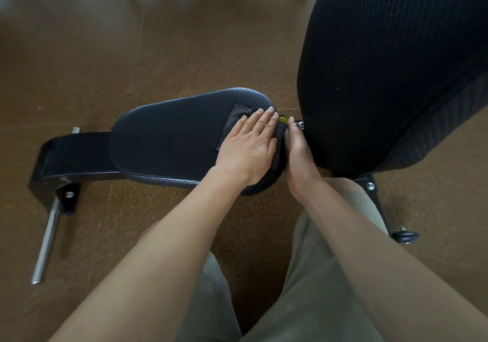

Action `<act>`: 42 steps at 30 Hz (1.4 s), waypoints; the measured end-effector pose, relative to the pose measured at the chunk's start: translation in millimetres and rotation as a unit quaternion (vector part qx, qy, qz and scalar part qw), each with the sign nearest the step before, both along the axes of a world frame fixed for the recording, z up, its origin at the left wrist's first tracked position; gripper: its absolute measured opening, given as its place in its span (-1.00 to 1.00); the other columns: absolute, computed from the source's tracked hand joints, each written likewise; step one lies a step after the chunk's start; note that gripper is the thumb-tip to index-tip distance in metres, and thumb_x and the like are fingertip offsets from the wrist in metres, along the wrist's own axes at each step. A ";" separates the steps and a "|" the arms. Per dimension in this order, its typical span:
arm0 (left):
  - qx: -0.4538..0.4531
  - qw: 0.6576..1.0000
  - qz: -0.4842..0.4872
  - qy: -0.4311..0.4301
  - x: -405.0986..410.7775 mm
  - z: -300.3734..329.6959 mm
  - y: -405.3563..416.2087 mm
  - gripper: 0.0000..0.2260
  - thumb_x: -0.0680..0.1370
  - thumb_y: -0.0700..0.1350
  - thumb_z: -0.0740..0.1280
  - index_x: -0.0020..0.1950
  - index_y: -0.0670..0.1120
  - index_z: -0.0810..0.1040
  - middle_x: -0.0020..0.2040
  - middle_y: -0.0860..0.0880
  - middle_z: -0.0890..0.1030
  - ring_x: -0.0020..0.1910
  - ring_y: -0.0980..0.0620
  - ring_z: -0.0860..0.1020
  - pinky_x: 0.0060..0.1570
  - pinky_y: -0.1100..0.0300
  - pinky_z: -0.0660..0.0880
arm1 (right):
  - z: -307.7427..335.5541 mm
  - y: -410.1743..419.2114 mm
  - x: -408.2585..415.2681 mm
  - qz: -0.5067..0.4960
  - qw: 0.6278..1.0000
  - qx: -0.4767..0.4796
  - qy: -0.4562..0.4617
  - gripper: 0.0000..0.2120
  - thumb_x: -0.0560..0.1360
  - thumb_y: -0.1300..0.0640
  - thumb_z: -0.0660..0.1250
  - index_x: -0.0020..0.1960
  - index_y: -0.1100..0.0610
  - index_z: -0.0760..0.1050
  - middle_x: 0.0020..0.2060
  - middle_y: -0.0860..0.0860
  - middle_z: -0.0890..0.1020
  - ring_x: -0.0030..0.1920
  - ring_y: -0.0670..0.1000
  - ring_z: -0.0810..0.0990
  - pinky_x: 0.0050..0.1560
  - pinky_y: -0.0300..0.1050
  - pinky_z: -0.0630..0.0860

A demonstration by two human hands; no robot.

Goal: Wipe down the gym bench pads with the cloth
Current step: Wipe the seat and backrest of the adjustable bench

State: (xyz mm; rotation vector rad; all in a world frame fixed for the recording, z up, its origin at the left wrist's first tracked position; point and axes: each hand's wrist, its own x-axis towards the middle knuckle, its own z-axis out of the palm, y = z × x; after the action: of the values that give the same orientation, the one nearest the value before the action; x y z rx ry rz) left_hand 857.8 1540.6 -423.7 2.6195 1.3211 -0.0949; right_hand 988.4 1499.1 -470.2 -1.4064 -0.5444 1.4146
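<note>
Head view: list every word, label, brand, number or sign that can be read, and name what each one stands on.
None can be read.
Seat pad: no print shows.
Back pad: no print shows.
Cloth: no tag or lettering.
Black frame: no lettering or sticker visible.
Yellow part between the pads: mostly hidden by the hands, no text legible.

Tight gap at the seat's near end, open room to the left

The raised back pad (390, 64) walls off the right, leaving a narrow gap to the seat pad (169, 135) that the right hand (298, 151) fills; the left hand (248, 146) lies flat on the cloth (232, 120), with bare seat beyond it, then frame (68, 154) and steel bar (47, 238) over open floor (132, 38)
</note>
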 end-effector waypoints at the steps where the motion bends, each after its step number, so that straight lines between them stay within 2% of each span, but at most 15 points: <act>1: -0.005 1.000 0.005 0.000 -0.9 1.1 -4.5 -0.47 0.75 0.10 -0.16 0.70 -0.02 -0.16 0.70 0.04 -0.17 0.66 0.10 -0.23 0.61 0.10 -0.29 | 10.3 -1.6 -4.2 0.012 1.000 -0.016 -0.022 -0.27 0.52 -0.47 0.21 0.58 -0.12 0.32 0.54 -0.10 0.39 0.52 -0.09 0.34 0.57 -0.01 0.19; 4: -0.017 1.000 -0.009 -0.006 -29.6 4.0 -46.0 -0.47 0.75 0.12 -0.18 0.68 -0.01 -0.22 0.67 0.05 -0.27 0.62 0.12 -0.35 0.58 0.12 -0.37 | 26.9 -8.7 -14.9 0.037 0.991 0.005 -0.128 -0.46 0.72 -0.20 -0.01 0.66 -0.09 0.08 0.63 -0.08 0.18 0.60 -0.07 0.15 0.51 -0.11 0.08; 7: -0.022 0.999 -0.028 -0.003 -58.4 4.3 -68.7 -0.48 0.74 0.12 -0.20 0.68 0.03 -0.23 0.66 0.09 -0.29 0.61 0.16 -0.36 0.60 0.13 -0.35 | 20.2 -8.5 -25.9 0.060 0.968 0.026 -0.243 -0.47 0.75 -0.10 -0.07 0.68 -0.09 -0.09 0.67 -0.06 0.03 0.63 -0.06 0.03 0.43 -0.19 0.02; 12: -0.007 0.999 0.033 -0.018 -31.3 0.0 1.3 -0.48 0.75 0.08 -0.14 0.70 0.00 -0.14 0.69 0.08 -0.17 0.65 0.14 -0.22 0.62 0.14 -0.25 | 7.9 -4.1 -28.8 0.062 0.942 0.034 -0.328 -0.45 0.75 -0.09 -0.03 0.68 -0.04 -0.10 0.67 -0.03 0.02 0.62 -0.08 0.03 0.39 -0.28 0.01; 17: -0.032 0.998 0.055 -0.002 -15.3 1.9 31.8 -0.47 0.75 0.07 -0.16 0.70 -0.04 -0.18 0.70 0.05 -0.21 0.65 0.12 -0.25 0.62 0.12 -0.28 | 8.5 -5.0 -27.1 0.076 0.933 0.027 -0.351 -0.45 0.75 -0.10 -0.04 0.68 -0.05 -0.12 0.67 -0.04 0.00 0.64 -0.08 -0.03 0.43 -0.24 -0.01; 21: -0.023 0.999 0.031 0.005 -51.9 6.4 -20.3 -0.47 0.74 0.09 -0.19 0.68 -0.01 -0.25 0.67 0.07 -0.29 0.63 0.14 -0.32 0.62 0.11 -0.30 | 17.3 -3.6 -26.3 0.087 0.928 0.012 -0.361 -0.41 0.73 -0.15 -0.01 0.68 -0.03 -0.11 0.66 -0.02 0.05 0.61 -0.02 0.12 0.42 -0.11 0.17; 23: -0.032 0.999 0.025 0.010 -66.0 8.4 -22.6 -0.48 0.73 0.11 -0.21 0.67 0.03 -0.26 0.65 0.11 -0.31 0.61 0.18 -0.34 0.61 0.14 -0.31 | 23.4 6.7 -31.6 0.078 0.915 -0.008 -0.395 -0.38 0.71 -0.21 0.00 0.67 0.03 -0.03 0.62 0.05 0.17 0.56 0.05 0.26 0.44 0.03 0.32; 26: -0.018 0.998 0.054 -0.006 -56.8 6.5 11.1 -0.48 0.74 0.09 -0.17 0.70 0.03 -0.18 0.68 0.10 -0.21 0.64 0.17 -0.26 0.60 0.16 -0.29 | 25.4 23.3 -43.8 0.037 0.869 -0.030 -0.492 -0.35 0.68 -0.24 -0.01 0.61 0.15 0.11 0.50 0.13 0.36 0.41 0.13 0.44 0.28 0.09 0.47; 28: -0.022 0.996 0.088 -0.010 -43.2 3.7 38.8 -0.48 0.75 0.07 -0.14 0.70 0.01 -0.14 0.69 0.09 -0.17 0.65 0.16 -0.22 0.61 0.15 -0.27 | 22.7 26.2 -48.3 0.020 0.841 -0.032 -0.539 -0.39 0.69 -0.20 -0.02 0.60 0.16 0.14 0.47 0.14 0.40 0.38 0.13 0.47 0.16 0.03 0.46; 32: -0.036 0.994 0.103 0.001 -28.9 2.4 66.0 -0.48 0.75 0.06 -0.14 0.70 -0.02 -0.15 0.70 0.06 -0.19 0.66 0.12 -0.22 0.62 0.11 -0.26 | 17.6 26.3 -46.9 0.011 0.828 -0.028 -0.560 -0.44 0.72 -0.11 -0.02 0.62 0.16 0.13 0.47 0.14 0.42 0.38 0.11 0.49 0.08 -0.07 0.43; 38: -0.032 0.997 0.073 0.006 -75.6 8.8 -17.2 -0.48 0.72 0.11 -0.25 0.67 0.01 -0.27 0.66 0.09 -0.31 0.62 0.15 -0.35 0.60 0.12 -0.32 | 17.3 24.9 -48.0 0.007 0.824 -0.024 -0.567 -0.44 0.72 -0.10 -0.03 0.63 0.15 0.11 0.48 0.14 0.42 0.37 0.11 0.50 0.02 -0.14 0.37; 42: -0.016 0.998 0.065 0.009 -82.9 7.8 -8.7 -0.48 0.73 0.11 -0.22 0.68 0.03 -0.24 0.66 0.11 -0.28 0.62 0.16 -0.32 0.59 0.15 -0.34 | 17.6 26.0 -51.8 0.009 0.810 -0.035 -0.585 -0.43 0.72 -0.10 -0.03 0.63 0.18 0.11 0.47 0.16 0.41 0.36 0.13 0.50 0.06 -0.07 0.43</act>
State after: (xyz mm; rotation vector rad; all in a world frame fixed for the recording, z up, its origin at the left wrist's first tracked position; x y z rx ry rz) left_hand 774.9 1531.9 -415.9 2.5042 1.4789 -0.1200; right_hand 936.6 1525.1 -452.6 -2.2603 -1.2687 0.3989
